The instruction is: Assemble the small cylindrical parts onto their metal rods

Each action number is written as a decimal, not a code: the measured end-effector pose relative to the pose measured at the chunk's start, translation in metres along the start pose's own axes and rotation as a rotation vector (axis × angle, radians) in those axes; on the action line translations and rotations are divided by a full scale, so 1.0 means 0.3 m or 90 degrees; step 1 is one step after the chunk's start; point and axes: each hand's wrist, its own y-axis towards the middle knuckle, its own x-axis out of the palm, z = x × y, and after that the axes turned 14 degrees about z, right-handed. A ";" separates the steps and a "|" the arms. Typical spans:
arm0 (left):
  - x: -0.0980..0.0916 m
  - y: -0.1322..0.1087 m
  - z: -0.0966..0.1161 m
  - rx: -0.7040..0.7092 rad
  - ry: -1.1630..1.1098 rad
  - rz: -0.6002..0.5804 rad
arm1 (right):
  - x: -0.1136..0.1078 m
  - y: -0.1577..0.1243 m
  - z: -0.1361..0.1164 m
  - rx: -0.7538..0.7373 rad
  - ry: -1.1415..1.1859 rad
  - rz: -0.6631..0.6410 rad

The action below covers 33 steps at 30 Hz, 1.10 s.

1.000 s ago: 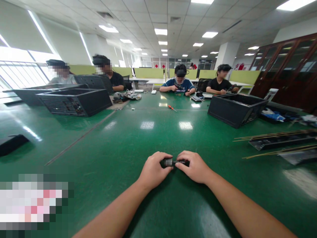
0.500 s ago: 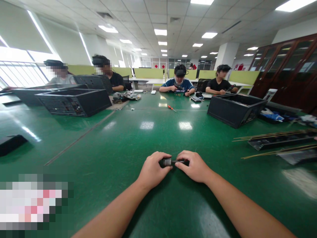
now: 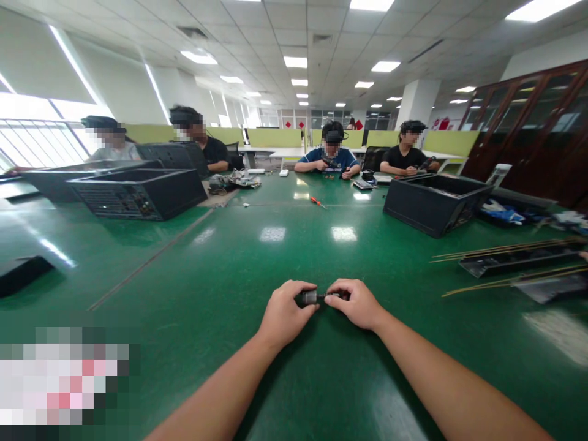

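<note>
On a glossy green bench [image 3: 220,263], near its front edge at the middle, two bare hands meet over one small part. The left hand [image 3: 285,315] is closed, pinching the silver end of a short dark cylinder [image 3: 313,297] between thumb and fingers. The right hand [image 3: 358,304] is closed on its darker end. The part looks rigid, light and smooth, probably metal, so likely slippery; fingertip grips at each end suit it. Farther right, toward the bench's right edge, lie thin yellowish rods [image 3: 500,250] on dark trays.
</note>
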 end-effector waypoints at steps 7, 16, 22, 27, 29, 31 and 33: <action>0.001 0.009 -0.012 0.000 0.009 0.025 | 0.025 0.020 0.007 0.021 -0.007 0.013; 0.004 0.004 -0.023 0.001 0.002 0.035 | 0.004 0.015 -0.003 -0.031 -0.036 -0.027; 0.009 0.007 -0.035 -0.028 -0.003 0.047 | 0.006 0.019 -0.007 -0.027 -0.043 -0.013; 0.013 0.007 -0.041 -0.032 -0.004 0.052 | 0.008 0.021 -0.011 -0.017 -0.043 -0.011; 0.013 0.006 -0.044 -0.035 -0.004 0.053 | 0.007 0.020 -0.008 -0.016 -0.041 -0.010; 0.012 0.007 -0.046 -0.040 -0.003 0.057 | 0.005 0.020 -0.005 -0.013 -0.038 -0.008; 0.010 0.008 -0.048 -0.043 -0.003 0.062 | 0.004 0.021 -0.001 -0.010 -0.039 -0.003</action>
